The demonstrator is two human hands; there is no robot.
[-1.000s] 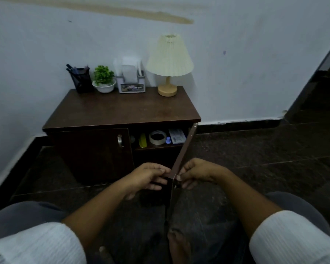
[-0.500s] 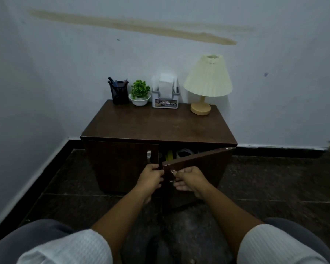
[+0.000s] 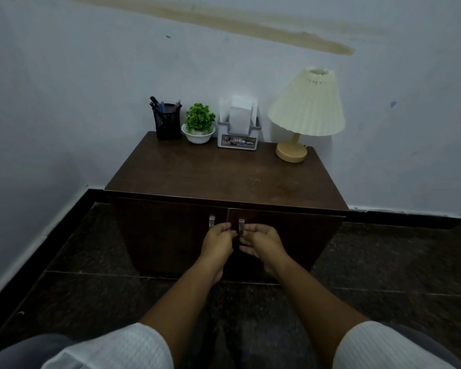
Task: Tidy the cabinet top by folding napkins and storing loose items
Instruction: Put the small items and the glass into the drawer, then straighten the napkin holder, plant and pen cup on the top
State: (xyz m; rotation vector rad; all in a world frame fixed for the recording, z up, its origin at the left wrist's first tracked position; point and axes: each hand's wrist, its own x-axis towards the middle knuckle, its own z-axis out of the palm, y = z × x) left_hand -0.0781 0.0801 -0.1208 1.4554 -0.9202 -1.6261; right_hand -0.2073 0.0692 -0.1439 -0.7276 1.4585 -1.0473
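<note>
Nearest the camera, two white ribbed sleeves are seen at the lower edge, with bare forearms reaching forward over a dark speckled stone floor [image 3: 383, 262]. The left hand [image 3: 216, 242] is curled just below the small metal handle [image 3: 212, 221] of the left door, its fingers bent inward near the seam between the doors. The right hand [image 3: 261, 242] is held with fingers loosely curled at the lower end of the metal handle [image 3: 241, 225] on the right door; whether that handle is actually gripped cannot be told. Nothing else is held in either hand.

Both doors of the low dark brown wooden cabinet [image 3: 171, 235] are seen shut, meeting at a narrow centre seam. The polished cabinet top [image 3: 224, 177] is bare across its front and middle. Along its back edge, against the pale wall [image 3: 64, 102], four items are lined up: a black mesh pen cup [image 3: 167, 123] with pens at the left, a small green plant in a white bowl [image 3: 199, 126] just beside it, a grey napkin holder [image 3: 238, 137] with white folded napkins [image 3: 240, 113] standing upright in it, and a cream pleated-shade lamp on a round wooden base [image 3: 305, 107] at the right. A long tan stain [image 3: 277, 35] is seen across the wall above.
</note>
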